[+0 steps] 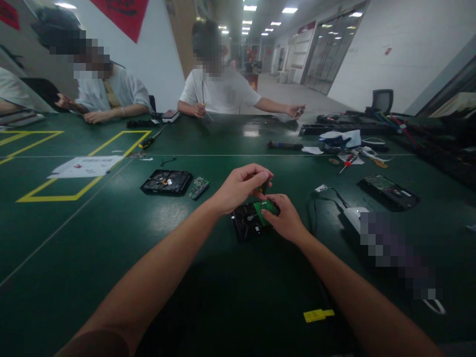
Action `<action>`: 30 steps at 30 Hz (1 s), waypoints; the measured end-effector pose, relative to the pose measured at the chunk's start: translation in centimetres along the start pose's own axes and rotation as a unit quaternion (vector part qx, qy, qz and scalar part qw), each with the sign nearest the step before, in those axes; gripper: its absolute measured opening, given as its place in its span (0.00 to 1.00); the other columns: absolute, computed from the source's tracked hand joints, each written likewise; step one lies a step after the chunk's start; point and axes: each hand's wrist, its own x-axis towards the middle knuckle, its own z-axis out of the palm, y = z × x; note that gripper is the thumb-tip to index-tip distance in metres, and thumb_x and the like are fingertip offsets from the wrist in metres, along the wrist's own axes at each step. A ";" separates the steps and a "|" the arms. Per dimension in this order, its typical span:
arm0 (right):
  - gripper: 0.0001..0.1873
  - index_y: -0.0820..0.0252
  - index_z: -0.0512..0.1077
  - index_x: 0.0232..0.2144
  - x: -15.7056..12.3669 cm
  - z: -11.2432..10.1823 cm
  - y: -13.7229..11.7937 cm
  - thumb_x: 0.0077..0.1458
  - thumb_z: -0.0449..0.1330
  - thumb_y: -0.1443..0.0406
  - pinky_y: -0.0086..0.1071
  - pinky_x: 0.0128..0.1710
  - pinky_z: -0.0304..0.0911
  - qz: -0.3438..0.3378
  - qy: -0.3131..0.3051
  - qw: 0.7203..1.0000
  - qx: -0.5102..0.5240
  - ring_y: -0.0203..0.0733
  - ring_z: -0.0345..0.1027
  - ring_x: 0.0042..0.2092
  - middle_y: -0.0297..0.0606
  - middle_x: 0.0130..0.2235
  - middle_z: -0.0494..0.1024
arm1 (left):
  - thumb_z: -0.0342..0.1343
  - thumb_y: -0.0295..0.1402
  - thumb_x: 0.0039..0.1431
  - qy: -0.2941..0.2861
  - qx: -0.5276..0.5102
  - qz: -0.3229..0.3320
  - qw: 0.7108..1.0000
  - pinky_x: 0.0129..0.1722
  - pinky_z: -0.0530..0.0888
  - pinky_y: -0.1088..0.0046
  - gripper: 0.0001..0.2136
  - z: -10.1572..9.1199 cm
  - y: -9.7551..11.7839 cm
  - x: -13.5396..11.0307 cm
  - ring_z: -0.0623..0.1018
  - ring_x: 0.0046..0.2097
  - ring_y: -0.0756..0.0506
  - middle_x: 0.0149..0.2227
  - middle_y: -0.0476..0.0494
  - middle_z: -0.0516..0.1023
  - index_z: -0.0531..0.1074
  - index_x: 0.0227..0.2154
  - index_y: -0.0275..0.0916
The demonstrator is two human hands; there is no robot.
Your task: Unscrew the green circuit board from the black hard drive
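A black hard drive (pixel 245 223) with a green circuit board (pixel 262 210) facing up lies on the table in front of me. My left hand (pixel 241 188) is closed around the dark handle of a screwdriver (pixel 265 186), which stands roughly upright over the board. Fingers cover most of the handle, and I cannot see clearly where the tip meets the board. My right hand (pixel 284 218) grips the right side of the hard drive, its thumb over the green board and its index finger near the screwdriver's shaft.
Left of my hands lie an opened drive casing (pixel 167 182) and a loose circuit board (pixel 200 188). Another drive (pixel 388 192) is at the right, beyond a cabled white device (pixel 357 214). A yellow-black screwdriver (pixel 148 140) lies farther off. Co-workers sit across the green table (pixel 92 243).
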 end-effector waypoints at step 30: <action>0.19 0.55 0.75 0.53 -0.1 -0.2 -0.5 0.59 0.66 0.64 0.48 0.57 0.68 0.003 -0.003 1.000 0.002 0.51 0.71 0.54 0.44 0.52 0.75 | 0.63 0.43 0.67 0.013 0.062 0.022 0.998 0.33 0.79 0.75 0.14 0.4 0.1 -0.1 0.77 0.38 0.49 0.42 0.41 0.79 0.80 0.43 0.36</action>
